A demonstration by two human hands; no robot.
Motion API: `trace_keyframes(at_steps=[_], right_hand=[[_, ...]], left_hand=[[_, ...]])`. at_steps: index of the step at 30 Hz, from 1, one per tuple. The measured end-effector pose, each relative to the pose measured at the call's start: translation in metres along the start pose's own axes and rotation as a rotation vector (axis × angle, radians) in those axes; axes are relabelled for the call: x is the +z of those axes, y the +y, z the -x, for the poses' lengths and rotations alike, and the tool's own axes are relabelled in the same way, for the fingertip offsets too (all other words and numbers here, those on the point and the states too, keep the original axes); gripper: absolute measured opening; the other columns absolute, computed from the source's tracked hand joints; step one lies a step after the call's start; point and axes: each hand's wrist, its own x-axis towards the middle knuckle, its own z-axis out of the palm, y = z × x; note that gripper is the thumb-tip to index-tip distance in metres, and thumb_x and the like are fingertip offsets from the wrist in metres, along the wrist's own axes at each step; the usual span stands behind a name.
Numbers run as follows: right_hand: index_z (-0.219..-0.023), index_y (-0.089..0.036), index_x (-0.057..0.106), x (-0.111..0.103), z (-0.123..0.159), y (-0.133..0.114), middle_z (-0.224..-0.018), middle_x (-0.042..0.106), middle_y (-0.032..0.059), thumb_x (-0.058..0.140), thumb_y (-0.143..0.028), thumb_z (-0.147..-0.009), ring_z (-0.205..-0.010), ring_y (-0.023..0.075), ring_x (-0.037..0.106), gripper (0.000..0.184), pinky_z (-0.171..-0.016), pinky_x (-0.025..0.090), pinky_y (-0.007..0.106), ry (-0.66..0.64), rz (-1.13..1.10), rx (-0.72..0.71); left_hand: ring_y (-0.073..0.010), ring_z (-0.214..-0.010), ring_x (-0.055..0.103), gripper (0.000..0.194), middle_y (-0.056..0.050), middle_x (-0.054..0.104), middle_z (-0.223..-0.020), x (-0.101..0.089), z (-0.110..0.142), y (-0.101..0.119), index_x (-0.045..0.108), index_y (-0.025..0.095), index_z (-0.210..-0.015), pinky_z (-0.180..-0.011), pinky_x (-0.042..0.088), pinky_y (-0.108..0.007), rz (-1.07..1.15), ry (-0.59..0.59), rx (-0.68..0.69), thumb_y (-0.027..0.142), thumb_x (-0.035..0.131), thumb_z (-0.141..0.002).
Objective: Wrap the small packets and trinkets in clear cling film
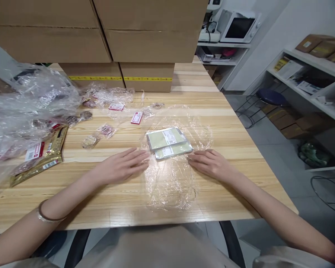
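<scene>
Two flat pale-green packets [159, 140] with white labels lie overlapping on a sheet of clear plastic film [170, 186], spread on the wooden table. My left hand [125, 164] rests flat with fingers stretched out, its tips on the film's left edge close to the packets. On the other side, my right hand [209, 162] lies low with its fingers extended toward the lower packet's right corner, touching the film. Neither hand grips a packet. Whether the film is one sheet or a bag I cannot tell.
Stacked cardboard boxes [147, 44] stand at the table's back. Crumpled clear plastic [30, 100] heaps up at left, beside gold packets [56, 145]. Small wrapped pieces [91, 141] and a red-and-white card [136, 118] lie nearby. Shelves [309, 82] and a stool [272, 96] are at right.
</scene>
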Motion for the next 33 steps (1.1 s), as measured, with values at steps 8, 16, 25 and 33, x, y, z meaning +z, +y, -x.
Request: trace_keyframes(at_steps=[8, 16, 25, 33], right_hand=[[-0.094, -0.022, 0.059, 0.020, -0.020, 0.010, -0.087, 0.068, 0.0049, 0.046, -0.024, -0.096, -0.078, 0.0194, 0.063, 0.013, -0.070, 0.051, 0.034, 0.136, -0.497, 0.441], [-0.113, -0.021, 0.061, 0.012, -0.037, 0.031, -0.113, 0.066, 0.0088, 0.056, -0.017, -0.080, -0.103, 0.0265, 0.062, 0.034, -0.089, 0.050, 0.044, -0.048, -0.728, 0.452], [-0.141, -0.035, 0.055, -0.001, -0.008, 0.013, -0.157, 0.040, 0.0049, 0.077, -0.045, -0.077, -0.146, 0.0349, 0.030, 0.069, -0.120, 0.018, 0.060, -0.230, -0.548, 0.307], [-0.067, -0.020, 0.067, 0.024, -0.063, 0.016, -0.065, 0.068, 0.0028, 0.041, -0.056, -0.097, -0.064, 0.0190, 0.063, 0.054, -0.066, 0.047, 0.031, 0.182, -0.730, 0.851]], left_hand=[[-0.0189, -0.118, 0.064, 0.026, -0.007, 0.071, -0.120, 0.018, -0.020, 0.001, 0.069, 0.024, -0.113, -0.103, 0.051, -0.033, 0.188, 0.265, 0.068, 0.020, 0.047, -0.099], [-0.0237, -0.108, 0.059, 0.027, -0.010, 0.060, -0.111, 0.016, -0.052, -0.010, 0.066, 0.019, -0.107, -0.096, 0.050, -0.039, 0.511, 0.459, -0.291, 0.037, 0.063, -0.088], [-0.0297, -0.141, 0.040, 0.038, -0.010, 0.050, -0.148, 0.021, -0.070, -0.019, 0.068, 0.025, -0.116, -0.120, 0.019, -0.053, 0.402, 0.263, -0.330, 0.051, 0.062, -0.089], [-0.0218, -0.092, 0.066, 0.036, -0.004, 0.075, -0.092, 0.020, -0.085, -0.026, 0.072, 0.019, -0.097, -0.107, 0.039, -0.045, 0.499, 0.363, -0.510, 0.037, 0.040, -0.098]])
